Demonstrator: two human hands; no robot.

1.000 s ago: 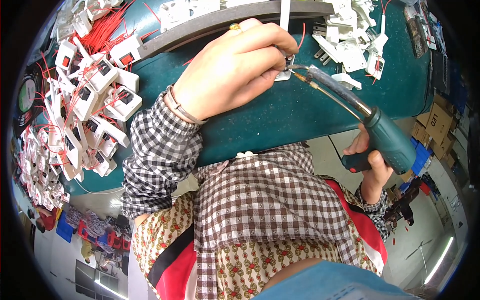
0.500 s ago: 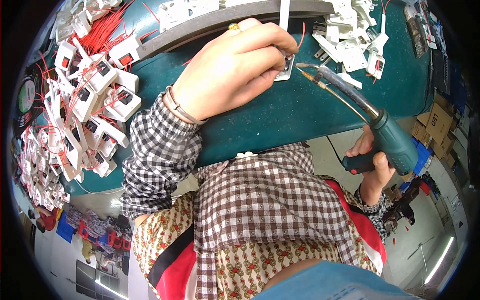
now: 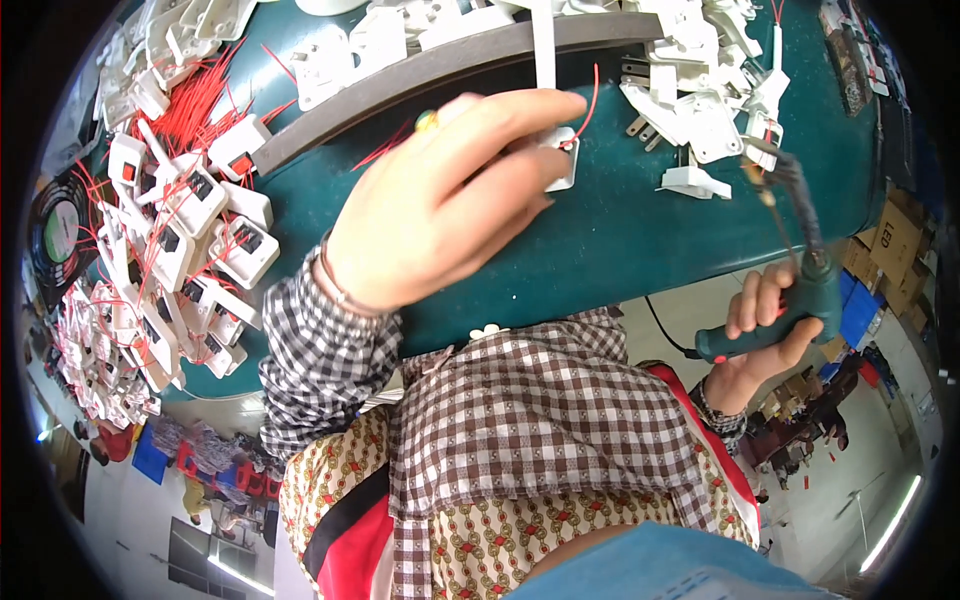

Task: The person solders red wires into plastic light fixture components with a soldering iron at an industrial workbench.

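Observation:
My left hand is closed on a small white plastic housing, mostly hidden by the fingers. A thin red wire rises from it. Beyond the fingertips runs a narrow white strip; whether it belongs to the housing is hidden. My right hand grips a dark green soldering gun by its handle, off the table's front edge. Its tip points up and left, well apart from the housing, beside loose white parts.
White housings with red wires heap at the left, below a bundle of red wires. A dark curved bar crosses the green table. More white parts lie at the right. Cardboard boxes stand beyond the table.
The soldering gun has drawn away from the housing, to the right. My left hand has come slightly left and nearer with the housing.

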